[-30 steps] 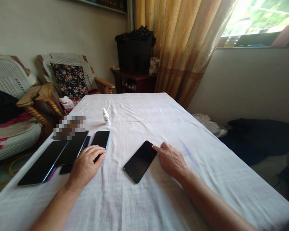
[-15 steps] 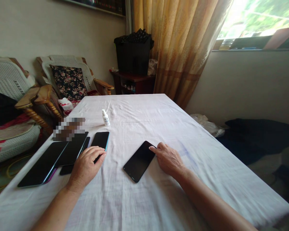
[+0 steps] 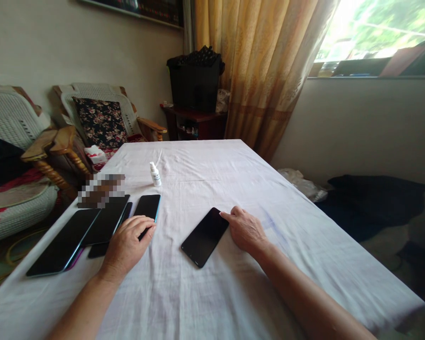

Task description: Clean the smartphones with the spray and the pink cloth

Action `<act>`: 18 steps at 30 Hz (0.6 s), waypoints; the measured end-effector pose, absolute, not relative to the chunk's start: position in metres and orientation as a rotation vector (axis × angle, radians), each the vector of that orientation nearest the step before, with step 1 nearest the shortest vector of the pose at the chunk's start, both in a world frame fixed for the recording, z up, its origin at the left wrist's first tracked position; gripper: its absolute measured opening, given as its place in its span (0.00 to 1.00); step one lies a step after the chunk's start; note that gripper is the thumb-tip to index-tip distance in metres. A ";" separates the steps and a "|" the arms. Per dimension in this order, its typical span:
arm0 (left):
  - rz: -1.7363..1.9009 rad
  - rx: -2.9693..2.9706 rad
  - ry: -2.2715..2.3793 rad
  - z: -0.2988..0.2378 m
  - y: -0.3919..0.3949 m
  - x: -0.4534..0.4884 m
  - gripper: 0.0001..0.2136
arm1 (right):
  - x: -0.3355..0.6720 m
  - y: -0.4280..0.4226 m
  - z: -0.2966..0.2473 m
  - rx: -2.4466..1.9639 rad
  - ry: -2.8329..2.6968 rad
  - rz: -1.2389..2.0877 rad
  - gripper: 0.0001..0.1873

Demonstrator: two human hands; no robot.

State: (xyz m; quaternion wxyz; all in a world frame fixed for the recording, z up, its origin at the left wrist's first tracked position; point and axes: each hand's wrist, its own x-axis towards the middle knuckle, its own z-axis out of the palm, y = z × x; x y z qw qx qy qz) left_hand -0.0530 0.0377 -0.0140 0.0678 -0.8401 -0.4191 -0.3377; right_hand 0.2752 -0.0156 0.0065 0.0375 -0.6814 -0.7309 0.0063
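Observation:
A black-screened smartphone (image 3: 206,237) lies face up and at a slant on the white tablecloth. My right hand (image 3: 246,228) is closed at its far right corner, with one digit on the screen edge and the other fingers curled beside it. Farther left, my left hand (image 3: 129,243) covers the near part of a blue-edged smartphone (image 3: 148,205); its fingers and thumb are bent together at that phone's right edge. Left of this hand, several more dark phones (image 3: 65,242) lie overlapping, one with a purple edge.
A small white spray bottle (image 3: 155,174) stands beyond the phones. At the table's left edge is a pixelated patch (image 3: 101,191). Wooden chairs (image 3: 92,113) stand to the left, a dark cabinet (image 3: 198,123) behind, and dark cloth (image 3: 375,203) to the right.
The view has shifted very slightly. Both hands and the phones stay practically where they were; my right hand's position differs by only a hair.

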 end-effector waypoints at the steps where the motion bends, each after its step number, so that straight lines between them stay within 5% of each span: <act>1: -1.018 -2.534 -1.264 -0.014 0.038 -0.053 0.13 | 0.275 -0.015 0.006 -2.096 -2.235 0.022 0.25; 18: -0.992 -2.475 -1.341 -0.010 0.041 -0.060 0.14 | 0.269 -0.015 0.011 -1.971 -2.329 0.105 0.23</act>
